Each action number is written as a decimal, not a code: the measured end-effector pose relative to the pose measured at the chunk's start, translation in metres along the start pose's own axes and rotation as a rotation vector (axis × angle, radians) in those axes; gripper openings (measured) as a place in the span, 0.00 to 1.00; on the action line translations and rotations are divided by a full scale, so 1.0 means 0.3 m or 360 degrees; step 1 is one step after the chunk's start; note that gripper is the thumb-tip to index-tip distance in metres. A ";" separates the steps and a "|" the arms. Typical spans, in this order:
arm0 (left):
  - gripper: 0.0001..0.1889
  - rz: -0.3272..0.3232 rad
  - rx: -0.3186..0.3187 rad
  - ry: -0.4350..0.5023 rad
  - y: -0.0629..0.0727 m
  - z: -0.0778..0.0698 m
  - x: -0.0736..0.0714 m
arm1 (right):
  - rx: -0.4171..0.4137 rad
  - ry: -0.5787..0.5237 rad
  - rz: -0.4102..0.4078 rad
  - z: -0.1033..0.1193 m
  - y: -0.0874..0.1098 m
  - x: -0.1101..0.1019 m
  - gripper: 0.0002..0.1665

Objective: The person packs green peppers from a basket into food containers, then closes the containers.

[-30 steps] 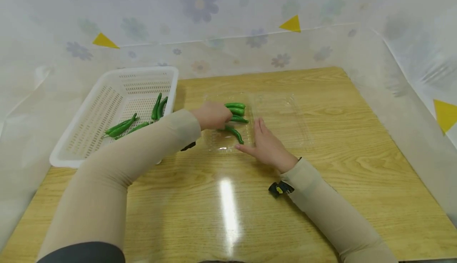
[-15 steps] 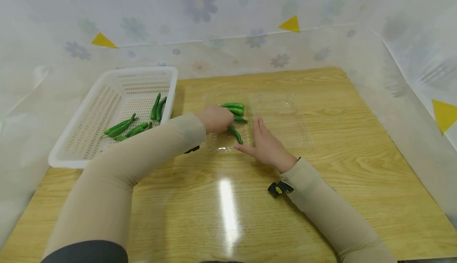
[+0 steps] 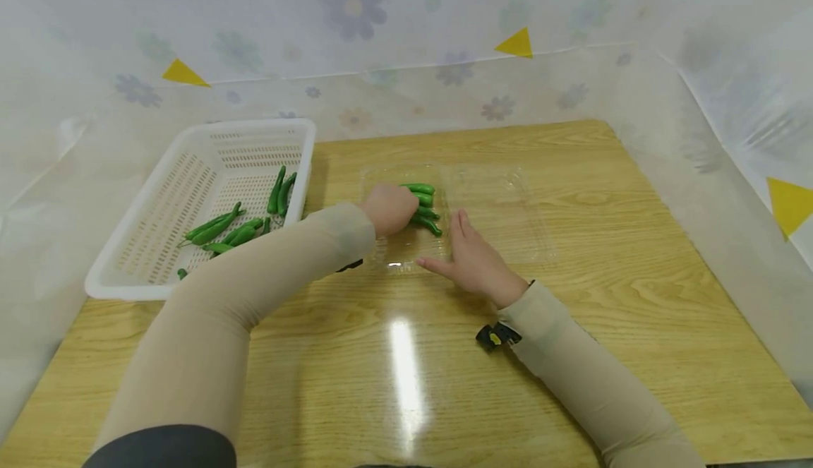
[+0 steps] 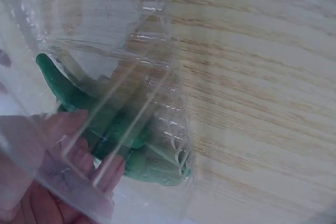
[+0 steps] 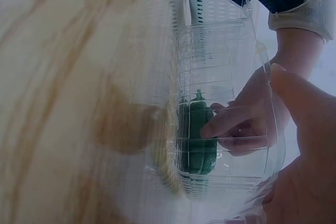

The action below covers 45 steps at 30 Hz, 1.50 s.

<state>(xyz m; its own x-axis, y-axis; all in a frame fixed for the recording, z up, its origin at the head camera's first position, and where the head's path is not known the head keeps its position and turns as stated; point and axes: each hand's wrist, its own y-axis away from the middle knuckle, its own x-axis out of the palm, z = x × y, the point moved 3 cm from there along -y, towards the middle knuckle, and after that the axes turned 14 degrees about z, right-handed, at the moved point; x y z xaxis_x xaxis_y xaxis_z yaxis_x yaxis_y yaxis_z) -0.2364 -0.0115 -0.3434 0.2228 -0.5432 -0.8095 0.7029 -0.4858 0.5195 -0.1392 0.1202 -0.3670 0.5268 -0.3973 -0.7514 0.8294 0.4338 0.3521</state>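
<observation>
Four green peppers (image 3: 425, 200) show side by side in the base of a clear plastic container (image 3: 399, 250), partly covered by the left hand (image 3: 390, 209). They are slender, smooth-skinned and lightly glossy, some brighter green, the nearest one (image 3: 430, 226) darker and bent towards its tip. The left wrist view, through the ribbed plastic wall, shows one pepper curving to a blunt, rounded end; the right wrist view shows a short stem on another.

The two hands are apart. The left pinches the nearest pepper between thumb and curled fingers; the right hand (image 3: 476, 260) has straight fingers and a spread thumb, resting at the container's edge beside the open lid (image 3: 502, 214). More peppers (image 3: 212, 229), some with thin stems, lie in a white slotted basket (image 3: 121, 290) on the wood-grained worktop (image 3: 508, 397).
</observation>
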 end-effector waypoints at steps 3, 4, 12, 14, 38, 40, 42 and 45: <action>0.08 0.0006 -0.0002 0.0010 0.007 0.002 -0.004 | 0.0003 0.0006 -0.0001 0.000 -0.003 0.001 0.65; 0.09 0.0015 0.0001 0.0018 0.009 0.003 -0.006 | 0.0005 0.0007 -0.0002 0.000 -0.003 0.001 0.65; 0.08 0.0043 0.0046 0.0105 0.020 0.025 -0.014 | 0.0000 -0.0002 -0.0010 -0.002 -0.006 0.004 0.65; 0.06 0.0060 0.0046 0.0146 0.035 0.037 -0.022 | 0.0003 -0.0005 -0.0011 -0.002 -0.006 0.004 0.65; 0.09 -0.0041 -0.0368 0.0597 0.373 0.466 -0.046 | 0.0035 -0.0020 -0.0024 -0.029 0.000 -0.010 0.65; 0.09 -0.0033 -0.0377 0.0621 0.383 0.487 -0.023 | 0.0043 -0.0024 -0.0022 -0.036 0.001 -0.012 0.65; 0.09 -0.0018 -0.0385 0.0661 0.387 0.506 0.000 | 0.0048 -0.0023 -0.0023 -0.042 0.003 -0.013 0.65; 0.09 0.0014 -0.0409 0.0686 0.388 0.523 0.027 | 0.0040 -0.0023 -0.0023 -0.050 0.009 -0.014 0.65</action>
<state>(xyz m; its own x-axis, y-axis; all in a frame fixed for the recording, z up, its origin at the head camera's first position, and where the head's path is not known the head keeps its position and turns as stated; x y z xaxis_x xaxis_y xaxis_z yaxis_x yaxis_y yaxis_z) -0.2587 -0.1799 -0.2465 0.4501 -0.1875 -0.8731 0.8314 -0.2688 0.4863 -0.1420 0.1352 -0.3713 0.5173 -0.4148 -0.7485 0.8412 0.4074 0.3556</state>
